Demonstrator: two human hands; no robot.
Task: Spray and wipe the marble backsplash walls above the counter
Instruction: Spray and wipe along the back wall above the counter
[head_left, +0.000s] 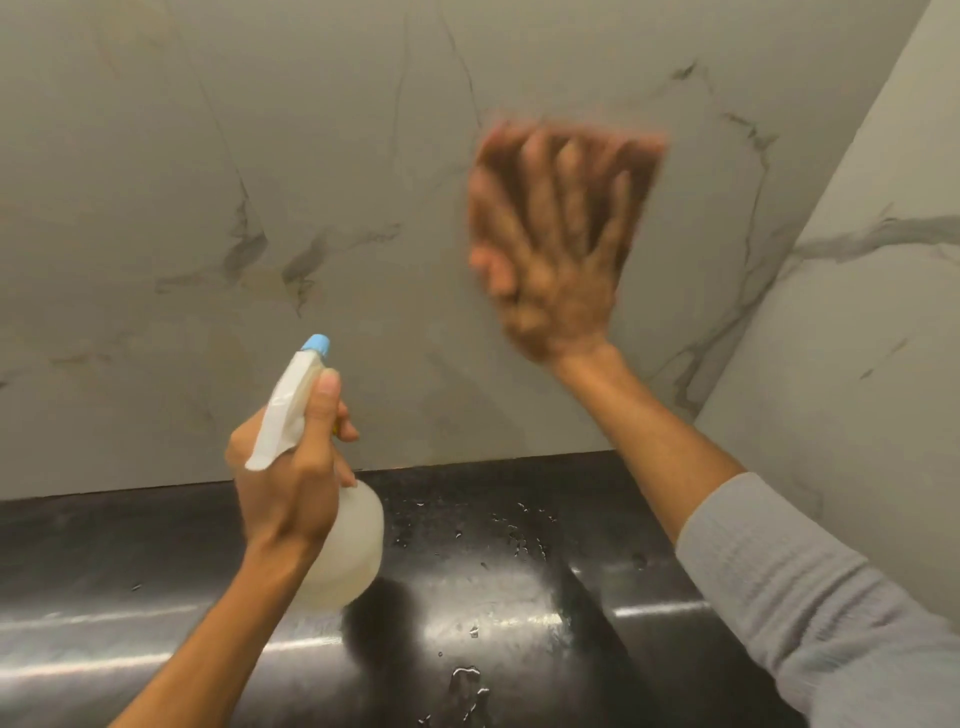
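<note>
In the head view, the left grip (291, 483) is clenched round the neck of a translucent spray bottle (356, 540), thumb up along its white trigger head. Its blue nozzle (317, 344) is aimed at the marble backsplash (260, 156), and the bottle is held above the black table (156, 566). The right grip (556, 249), blurred, lies flat with fingers spread, pressing a brown cloth (641, 166) against the backsplash, near the corner with the marble side wall (857, 322). Water drops (519, 535) dot the table below. A grey sleeve (800, 597) covers the right forearm.
</note>
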